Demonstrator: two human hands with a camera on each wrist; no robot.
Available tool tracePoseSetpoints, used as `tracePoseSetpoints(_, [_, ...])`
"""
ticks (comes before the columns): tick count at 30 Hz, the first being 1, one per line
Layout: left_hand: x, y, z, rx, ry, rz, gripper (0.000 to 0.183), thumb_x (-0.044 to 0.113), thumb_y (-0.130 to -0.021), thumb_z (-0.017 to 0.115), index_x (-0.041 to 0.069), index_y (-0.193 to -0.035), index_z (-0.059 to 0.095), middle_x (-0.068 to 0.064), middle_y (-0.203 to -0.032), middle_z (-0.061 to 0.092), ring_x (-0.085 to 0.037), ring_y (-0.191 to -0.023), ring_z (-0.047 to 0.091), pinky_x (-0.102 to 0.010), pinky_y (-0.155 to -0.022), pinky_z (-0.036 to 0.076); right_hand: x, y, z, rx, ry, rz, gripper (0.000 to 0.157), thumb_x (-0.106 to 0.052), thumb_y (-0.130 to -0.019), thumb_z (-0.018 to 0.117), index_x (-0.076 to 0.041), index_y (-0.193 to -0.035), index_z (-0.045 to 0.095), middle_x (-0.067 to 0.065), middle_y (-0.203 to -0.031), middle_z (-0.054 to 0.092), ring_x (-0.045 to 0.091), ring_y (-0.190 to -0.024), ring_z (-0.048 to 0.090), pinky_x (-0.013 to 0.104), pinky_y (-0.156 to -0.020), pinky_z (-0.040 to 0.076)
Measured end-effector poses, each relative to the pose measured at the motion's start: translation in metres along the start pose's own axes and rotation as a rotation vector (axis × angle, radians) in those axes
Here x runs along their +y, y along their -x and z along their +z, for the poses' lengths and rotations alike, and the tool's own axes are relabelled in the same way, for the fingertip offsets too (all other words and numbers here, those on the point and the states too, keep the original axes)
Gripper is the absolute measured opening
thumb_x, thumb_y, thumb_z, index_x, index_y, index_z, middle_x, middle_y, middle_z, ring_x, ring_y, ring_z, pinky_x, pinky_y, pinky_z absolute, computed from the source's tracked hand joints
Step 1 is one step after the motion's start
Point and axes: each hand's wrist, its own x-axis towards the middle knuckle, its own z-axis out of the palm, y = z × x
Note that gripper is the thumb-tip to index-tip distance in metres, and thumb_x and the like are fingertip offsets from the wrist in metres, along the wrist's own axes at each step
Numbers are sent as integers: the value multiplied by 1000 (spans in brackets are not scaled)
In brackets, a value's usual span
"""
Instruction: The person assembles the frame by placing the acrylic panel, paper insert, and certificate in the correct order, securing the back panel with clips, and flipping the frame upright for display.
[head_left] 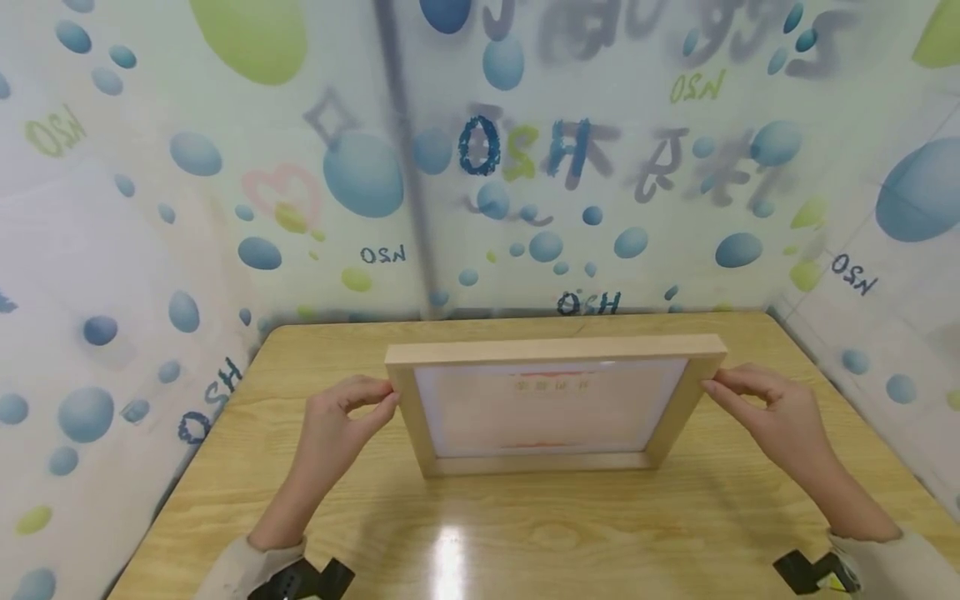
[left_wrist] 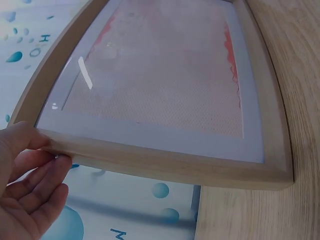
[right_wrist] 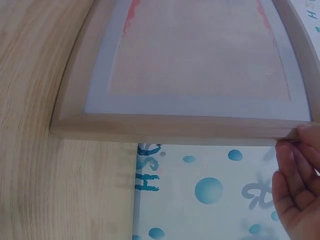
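A light wooden picture frame (head_left: 555, 463) stands upright on its long lower edge on the table, its face toward me. Behind its clear front lies a pale pink certificate (head_left: 547, 417) with red edging and a white border. My left hand (head_left: 337, 425) pinches the frame's left side near the upper corner with thumb and fingers; the left wrist view shows this hand (left_wrist: 35, 180) at the wooden edge. On the opposite side, my right hand (head_left: 780, 417) pinches near the upper right corner, also visible as the hand (right_wrist: 300, 185) in the right wrist view. The frame's back is hidden.
The wood-grain table (head_left: 555, 533) extends around the frame, with a light reflection in front. A pale curtain-like wall (head_left: 480, 275) with blue and green spots and lettering rises behind the table, and similar patterned walls (head_left: 90, 267) stand at both sides.
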Motion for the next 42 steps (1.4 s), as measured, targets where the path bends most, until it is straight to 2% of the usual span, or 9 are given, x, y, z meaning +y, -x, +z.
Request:
tracePoseSetpoints(6, [5, -2, 3, 13, 85, -114, 10, -3, -73, 71, 0, -83, 71, -5, -77, 68, -8, -69, 63, -19, -62, 51, 0, 0, -3, -17, 13, 17, 7, -4, -77, 72, 0, -82, 72, -28, -80, 60, -14, -76, 52, 5, -64, 40])
tracePoseSetpoints(10, [7, -5, 5, 8, 125, -180, 6, 1, -75, 72, 1, -81, 72, -6, -76, 68, -9, -66, 63, -20, -61, 51, -1, 0, -7, -46, 17, 33, 9, -7, -80, 70, 0, -85, 71, -22, -78, 63, -13, -75, 53, 6, -63, 41])
tracePoseSetpoints(15, [11, -5, 5, -14, 123, -269, 8, 9, -78, 72, 1, -82, 72, -7, -79, 69, -10, -66, 63, -22, -62, 50, -3, 0, -11, -105, 26, 57, 13, -12, -84, 67, -1, -88, 71, -11, -77, 67, -11, -73, 55, 8, -60, 43])
tracePoseSetpoints(21, [12, -3, 4, -50, 113, -345, 15, 15, -79, 72, 2, -85, 72, -8, -83, 69, -12, -68, 63, -23, -61, 50, -3, 0, -13, -166, 33, 75, 11, -12, -85, 66, -3, -88, 71, -14, -78, 66, -7, -71, 57, 11, -58, 44])
tracePoseSetpoints(26, [12, -2, 3, -67, 128, -363, 16, 17, -79, 72, 2, -86, 71, -8, -86, 68, -13, -70, 63, -23, -62, 50, -4, 1, -17, -199, 21, 89, 10, -9, -84, 66, -1, -89, 71, -15, -79, 66, -5, -69, 58, 11, -57, 45])
tracePoseSetpoints(35, [10, 2, -8, -80, 77, -372, 20, 19, -81, 71, 1, -88, 71, -8, -88, 68, -13, -73, 63, -22, -64, 50, -8, -5, -12, -295, -26, 164, 20, -15, -88, 62, 2, -95, 70, -1, -82, 69, 4, -68, 62, 16, -60, 48])
tracePoseSetpoints(39, [4, 3, -16, -140, 87, -343, 24, 21, -84, 68, -1, -94, 69, -9, -87, 68, -16, -73, 65, -23, -64, 51, -3, -11, -12, -328, -62, 134, 22, -13, -90, 59, 5, -99, 67, -5, -83, 69, 3, -70, 62, 14, -63, 47])
tracePoseSetpoints(42, [-1, -2, -24, -175, 73, -330, 31, 26, -88, 63, -1, -102, 67, -9, -85, 69, -16, -72, 66, -22, -64, 50, 2, -19, -18, -319, -51, 65, 22, -10, -93, 52, 6, -103, 65, -5, -83, 68, 2, -72, 61, 13, -64, 46])
